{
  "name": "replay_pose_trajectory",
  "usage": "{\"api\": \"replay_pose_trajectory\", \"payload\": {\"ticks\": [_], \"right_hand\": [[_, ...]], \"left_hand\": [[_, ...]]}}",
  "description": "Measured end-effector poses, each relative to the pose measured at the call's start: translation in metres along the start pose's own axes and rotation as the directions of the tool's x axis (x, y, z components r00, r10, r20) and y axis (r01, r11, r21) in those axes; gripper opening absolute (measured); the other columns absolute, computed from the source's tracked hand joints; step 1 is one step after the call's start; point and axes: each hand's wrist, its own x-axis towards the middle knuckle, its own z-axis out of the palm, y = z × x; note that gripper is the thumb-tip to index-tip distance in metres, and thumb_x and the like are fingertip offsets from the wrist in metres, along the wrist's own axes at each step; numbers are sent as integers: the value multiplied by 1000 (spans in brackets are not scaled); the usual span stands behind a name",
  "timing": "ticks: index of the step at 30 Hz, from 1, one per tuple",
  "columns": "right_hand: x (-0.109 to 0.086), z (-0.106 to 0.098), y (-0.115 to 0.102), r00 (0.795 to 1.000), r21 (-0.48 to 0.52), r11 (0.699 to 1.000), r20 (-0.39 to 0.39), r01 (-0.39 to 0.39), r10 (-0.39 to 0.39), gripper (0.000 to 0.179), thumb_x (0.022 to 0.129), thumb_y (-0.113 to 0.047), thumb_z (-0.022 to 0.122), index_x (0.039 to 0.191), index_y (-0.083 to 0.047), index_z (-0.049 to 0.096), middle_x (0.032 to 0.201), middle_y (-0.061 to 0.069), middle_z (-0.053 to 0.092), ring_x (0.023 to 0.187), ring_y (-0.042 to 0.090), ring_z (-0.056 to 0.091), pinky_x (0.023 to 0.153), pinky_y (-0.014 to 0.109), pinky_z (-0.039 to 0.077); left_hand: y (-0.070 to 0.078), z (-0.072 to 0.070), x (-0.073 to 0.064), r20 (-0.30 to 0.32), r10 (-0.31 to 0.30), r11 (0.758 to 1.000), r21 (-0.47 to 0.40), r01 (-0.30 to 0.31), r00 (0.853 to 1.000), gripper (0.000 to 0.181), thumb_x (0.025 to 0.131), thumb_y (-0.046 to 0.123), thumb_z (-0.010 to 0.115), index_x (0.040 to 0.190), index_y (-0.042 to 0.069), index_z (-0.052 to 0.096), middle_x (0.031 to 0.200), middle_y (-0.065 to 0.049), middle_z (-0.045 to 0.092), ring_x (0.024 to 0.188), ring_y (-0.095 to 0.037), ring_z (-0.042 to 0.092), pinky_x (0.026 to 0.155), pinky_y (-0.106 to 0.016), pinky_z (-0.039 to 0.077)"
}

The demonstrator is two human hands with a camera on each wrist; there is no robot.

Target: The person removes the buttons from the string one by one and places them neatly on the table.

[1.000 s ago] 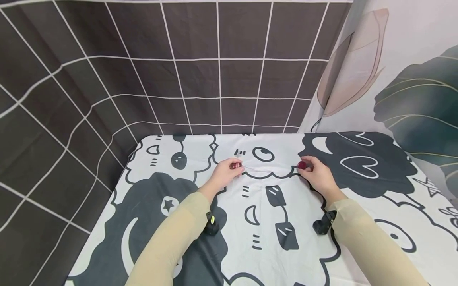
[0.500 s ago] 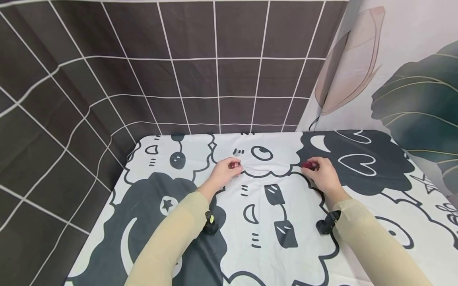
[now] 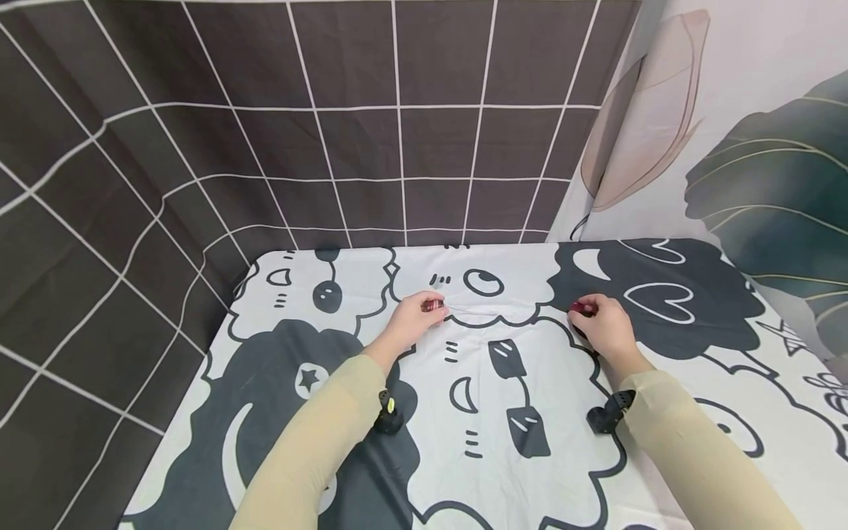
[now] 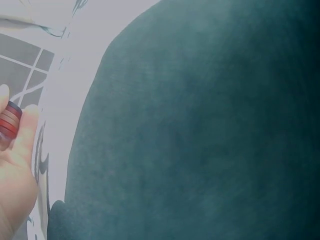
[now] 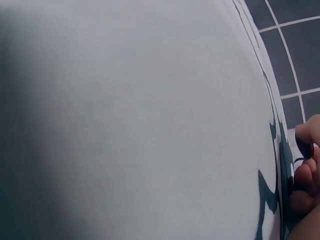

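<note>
My left hand (image 3: 412,324) pinches a small red striped cylinder (image 3: 433,305) between thumb and fingers, over the far middle of the patterned cloth. In the left wrist view the red striped cylinder (image 4: 10,120) shows ribbed red and orange bands and a dark end. To the right, my right hand (image 3: 609,327) holds a small dark red piece (image 3: 582,308) in its fingertips, near the dark printed patch. Fingers cover most of that piece, and I cannot tell its kind. In the right wrist view, curled fingers (image 5: 303,177) appear at the right edge.
A white cloth (image 3: 483,478) with dark cartoon prints covers the surface under both hands. Behind and to the left hangs a dark curtain (image 3: 358,140) with a white grid. A pale leaf-print curtain (image 3: 762,59) hangs at the right. Wrist cameras (image 3: 389,416) sit by both sleeves.
My right hand has moved a little to the right with the dark red piece, which first showed a round end and is now more covered by fingers. The left hand stays nearly in place.
</note>
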Motion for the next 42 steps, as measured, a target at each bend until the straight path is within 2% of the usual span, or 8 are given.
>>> {"api": "replay_pose_trajectory", "payload": {"ticks": [9,22,30,42], "right_hand": [[-1,-1,2,1000,-28,1000,-9,-10,10,41,90,-17,57,120,10,52,107,27,50,96,40,50,83,54,41],[0,0,5,1000,-76,997,-17,17,-18,37,89,-14,57,119,7,54,111,28,51,99,40,50,85,56,39],[1,0,2,1000,-87,996,0,-23,23,34,90,-14,55,119,4,55,116,26,52,105,42,50,87,56,39],[3,2,2,1000,-116,993,17,-17,19,38,90,-17,58,122,3,53,121,27,49,108,43,49,87,58,39]], "left_hand": [[-2,0,1,4,-13,1000,-2,13,1000,35,88,25,67,120,11,61,99,-2,64,86,-12,60,78,-27,48],[-2,-1,0,1,-10,1000,-13,10,1000,35,88,23,67,120,10,61,100,-3,65,84,-13,63,79,-28,49],[-1,-2,-2,-8,10,1000,-25,-10,1000,34,88,23,67,118,8,62,100,-3,64,86,-13,62,77,-27,49],[-6,1,2,-10,-24,1000,-7,24,1000,35,88,26,67,119,13,62,106,-2,63,94,-14,59,83,-29,48]]}}
